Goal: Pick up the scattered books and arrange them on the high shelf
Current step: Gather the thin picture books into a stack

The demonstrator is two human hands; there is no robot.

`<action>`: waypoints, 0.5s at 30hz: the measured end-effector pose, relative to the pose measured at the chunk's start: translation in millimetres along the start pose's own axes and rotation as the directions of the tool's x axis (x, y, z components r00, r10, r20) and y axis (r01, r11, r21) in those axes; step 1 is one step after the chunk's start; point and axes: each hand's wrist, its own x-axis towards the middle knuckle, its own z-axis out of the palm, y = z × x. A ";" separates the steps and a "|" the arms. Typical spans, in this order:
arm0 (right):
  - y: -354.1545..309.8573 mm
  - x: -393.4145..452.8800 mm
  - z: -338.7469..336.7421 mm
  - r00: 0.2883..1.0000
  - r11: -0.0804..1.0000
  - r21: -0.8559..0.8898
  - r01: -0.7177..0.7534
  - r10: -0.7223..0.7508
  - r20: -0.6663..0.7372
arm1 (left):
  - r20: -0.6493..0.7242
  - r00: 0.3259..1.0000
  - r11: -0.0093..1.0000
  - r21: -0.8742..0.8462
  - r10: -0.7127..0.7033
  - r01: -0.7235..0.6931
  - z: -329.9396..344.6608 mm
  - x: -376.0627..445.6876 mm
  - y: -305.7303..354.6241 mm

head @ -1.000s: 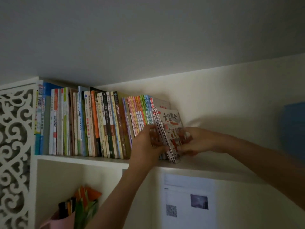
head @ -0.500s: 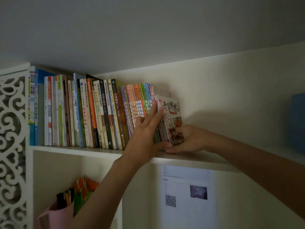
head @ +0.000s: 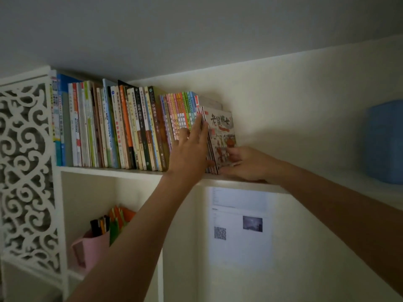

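Note:
A long row of upright books [head: 122, 127] fills the left part of the high white shelf [head: 109, 171]. At its right end stands a small stack of thin picture books [head: 222, 131], the front cover showing black characters and a red drawing. My left hand [head: 192, 149] lies flat with straight fingers against the spines at the stack's left side. My right hand [head: 246, 164] rests on the shelf and holds the lower right corner of the stack, fingers on the cover.
A blue box [head: 385, 140] stands on the shelf at far right, with bare shelf between it and the books. Below are a pink pen holder [head: 91, 249], a paper sheet with a QR code [head: 239, 225] on the wall, and a white carved side panel [head: 24, 171].
My left hand went from gripping the stack to flat with straight fingers against the spines. The thin books stand more upright and closer to the row. The right hand stays at their lower corner.

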 end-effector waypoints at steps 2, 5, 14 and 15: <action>2.5 3.1 5.7 0.999 0.994 -0.110 0.000 0.005 0.047 | 0.022 0.999 0.998 0.057 -0.033 0.031 -0.5 2.3 2.2; -2.5 -0.9 7.9 0.999 0.989 -0.146 -0.001 0.006 0.033 | 0.065 0.995 0.995 0.065 -0.079 0.074 -10.0 -1.7 9.7; 53.5 -174.8 72.8 0.929 0.909 -0.322 0.265 -0.331 -0.168 | 0.049 0.997 0.859 -0.511 0.065 -0.031 9.3 -174.1 71.0; 74.8 -197.3 91.5 0.967 0.922 -0.333 0.197 -0.239 -0.090 | 0.166 0.980 0.857 -0.515 0.109 -0.008 28.3 -198.4 85.4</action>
